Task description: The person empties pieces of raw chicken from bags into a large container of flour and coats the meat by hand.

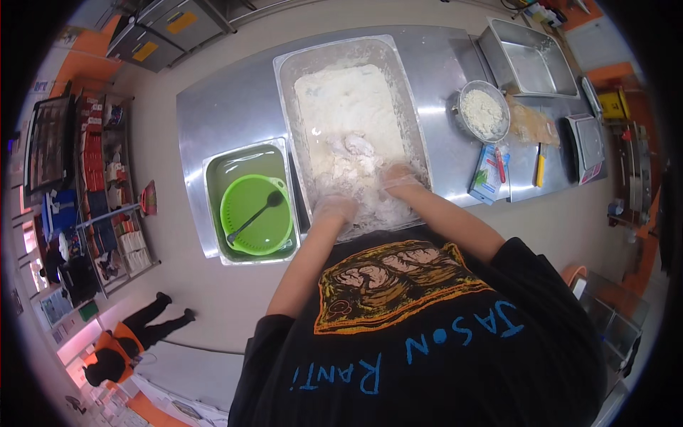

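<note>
A deep rectangular metal pan [283, 80] stands lengthwise before me with white flour [347, 101] in it. Flour-coated pieces, perhaps raw chicken [355, 147], lie near its middle. My left hand [335, 208], in a clear plastic glove, is down at the pan's near left corner. Nearer the right wall is my right hand [399, 176], also gloved, in the flour beside the coated pieces. The fingers of both hands are partly hidden by flour and blur, so whether either holds a piece cannot be told.
Left of the pan, a metal container [211, 176] of liquid holds a green basket [227, 208] with a black spoon [256, 218]. To the right are a bowl of flour [482, 113], a yellow-handled knife [541, 168], a scale [587, 141] and another metal pan [533, 58]. A person [120, 344] stands far left.
</note>
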`<state>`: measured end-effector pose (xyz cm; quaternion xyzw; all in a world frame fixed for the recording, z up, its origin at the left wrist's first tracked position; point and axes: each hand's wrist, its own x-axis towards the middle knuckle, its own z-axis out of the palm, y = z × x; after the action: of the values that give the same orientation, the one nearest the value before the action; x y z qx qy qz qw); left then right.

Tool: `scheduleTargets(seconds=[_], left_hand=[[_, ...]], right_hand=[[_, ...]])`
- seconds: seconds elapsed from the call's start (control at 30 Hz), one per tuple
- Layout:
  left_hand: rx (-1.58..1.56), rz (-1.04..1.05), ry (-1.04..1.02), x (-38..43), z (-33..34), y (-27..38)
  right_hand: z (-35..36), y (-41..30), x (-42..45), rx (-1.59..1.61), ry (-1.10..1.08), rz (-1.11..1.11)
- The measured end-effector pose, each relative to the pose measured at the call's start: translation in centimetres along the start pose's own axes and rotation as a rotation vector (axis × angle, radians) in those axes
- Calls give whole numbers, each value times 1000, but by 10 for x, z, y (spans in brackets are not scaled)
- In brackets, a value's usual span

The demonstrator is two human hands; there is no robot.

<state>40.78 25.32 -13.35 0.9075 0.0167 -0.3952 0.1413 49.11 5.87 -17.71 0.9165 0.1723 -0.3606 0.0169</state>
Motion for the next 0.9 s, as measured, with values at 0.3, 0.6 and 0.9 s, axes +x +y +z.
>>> scheduleTargets(seconds=[0.3,0.6,0.9], left_hand=[[-890,-254,-44,6,28,-17],[-1837,-128,-103,-2,19,12],[-1018,-44,196,14,-8,9]], right_hand=[[-100,-21,-67,570,-322,165],[-22,-21,-16,973,-307,120],[-59,-23,-22,1517,-162,35]])
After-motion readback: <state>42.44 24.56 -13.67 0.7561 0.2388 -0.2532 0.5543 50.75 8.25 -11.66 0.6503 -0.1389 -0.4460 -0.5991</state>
